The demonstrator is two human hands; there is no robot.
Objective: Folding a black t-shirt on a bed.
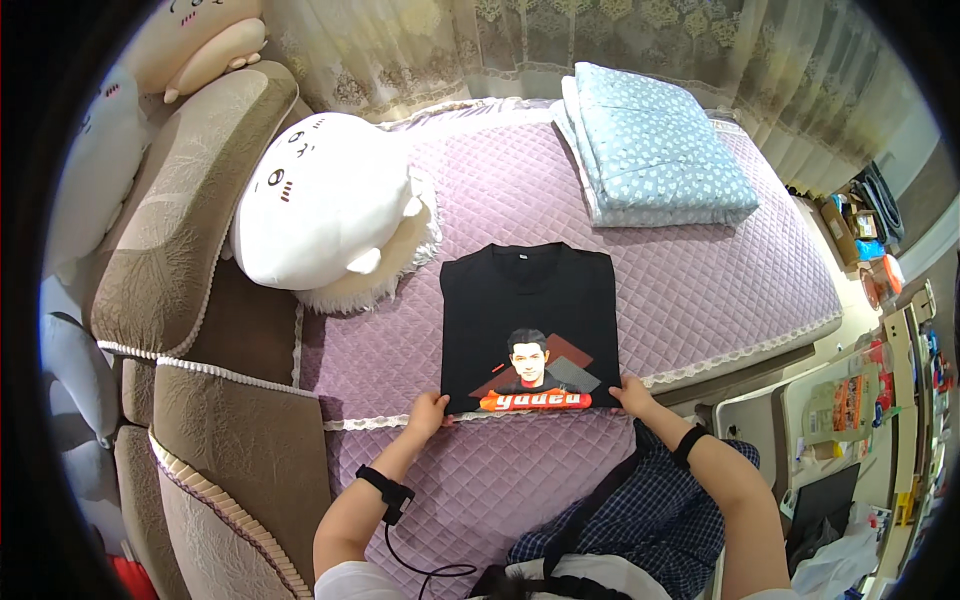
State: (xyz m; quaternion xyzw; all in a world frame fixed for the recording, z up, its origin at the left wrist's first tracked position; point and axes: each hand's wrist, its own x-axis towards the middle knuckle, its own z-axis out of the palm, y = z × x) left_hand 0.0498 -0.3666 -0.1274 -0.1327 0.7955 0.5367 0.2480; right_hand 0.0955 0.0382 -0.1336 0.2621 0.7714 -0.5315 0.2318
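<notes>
Left hand (428, 412), right hand (632, 396) pinch 2 near corners of black shirt (528, 295); shirt lies between and beyond hands.

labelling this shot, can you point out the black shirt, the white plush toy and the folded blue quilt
Black shirt (528, 308), head view: plain front above the print.
White plush toy (325, 208), head view: middle of its body.
Folded blue quilt (660, 148), head view: top face.

White plush toy (325, 205); folded blue quilt (655, 150); floral curtains (510, 45); brown sofa (175, 235).

Black shirt (528, 310) bears lettering (536, 400) (white on red).
</notes>
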